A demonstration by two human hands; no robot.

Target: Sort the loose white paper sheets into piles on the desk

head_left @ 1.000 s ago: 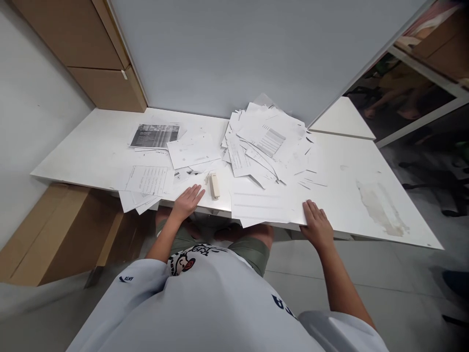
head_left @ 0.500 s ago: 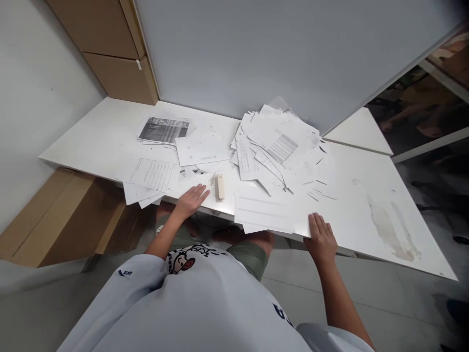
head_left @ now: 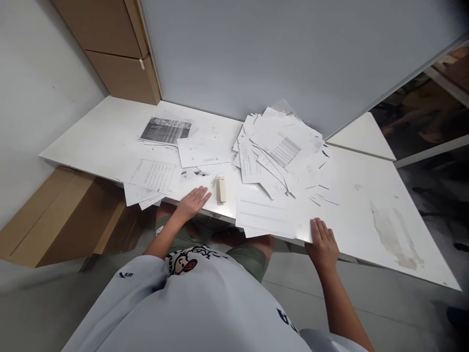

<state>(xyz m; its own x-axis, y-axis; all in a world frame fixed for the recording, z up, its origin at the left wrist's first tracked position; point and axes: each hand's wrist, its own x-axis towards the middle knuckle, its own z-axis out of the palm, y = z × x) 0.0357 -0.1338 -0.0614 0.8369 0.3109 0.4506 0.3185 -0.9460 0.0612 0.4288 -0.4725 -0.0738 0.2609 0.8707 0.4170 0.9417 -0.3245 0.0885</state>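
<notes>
My left hand [head_left: 192,202] lies flat on the front edge of the white table [head_left: 366,195], fingers stretched out and holding nothing. Just right of its fingertips is a cream stapler [head_left: 222,190]. My right hand [head_left: 322,243] rests on the same edge further right, fingers laid on the tabletop and its thumb at the edge. Between the hands, a printed sheet [head_left: 266,215] overhangs the edge slightly. Beyond it spreads a messy heap of papers [head_left: 282,146]. Left of the stapler lie a white sheet [head_left: 203,150], a dark printed page [head_left: 165,130] and a form with lines [head_left: 154,174].
Brown cardboard boxes [head_left: 117,76] stand at the back left, and more boxes [head_left: 54,210] sit below the table's left end. A grey panel [head_left: 242,54] rises behind the table. Dried stains [head_left: 394,234] mark its right end.
The view has shifted slightly, so the table and papers appear a little lower and to the right. Both hands stay resting at the table edge.
</notes>
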